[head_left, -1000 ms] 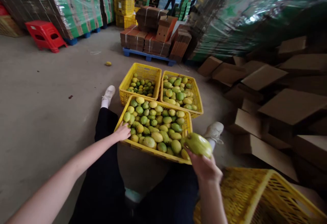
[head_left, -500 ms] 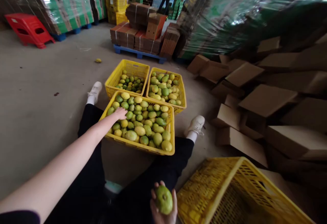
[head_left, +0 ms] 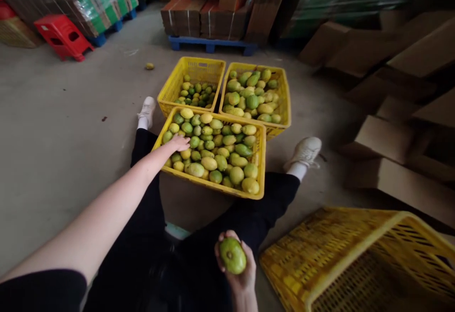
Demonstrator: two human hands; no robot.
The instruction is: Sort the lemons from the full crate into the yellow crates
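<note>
My right hand (head_left: 244, 274) is wrapped round a green lemon (head_left: 232, 255), held low in front of my lap with its end facing up. My left hand (head_left: 180, 142) lies on the lemons at the left side of the near yellow crate (head_left: 209, 189), fingers stretched out over the fruit. That crate is filled with green and yellow lemons (head_left: 209, 163). Behind it stand two more yellow crates: the left one (head_left: 167, 89) holds fewer, smaller fruits, and the right one (head_left: 287, 98) is well filled with lemons.
A tilted yellow crate (head_left: 320, 250) stands at my right. Cardboard boxes (head_left: 387, 136) are heaped beyond it. Bundled cardboard (head_left: 223, 20) sits on a blue pallet (head_left: 213, 45) ahead. A red stool (head_left: 64, 37) and one stray lemon (head_left: 150, 66) are on the floor at left.
The view has tilted down and shifted left, so the crates appear higher and further right. My right hand has come up slightly with the lemon; my left hand stays on the fruit.
</note>
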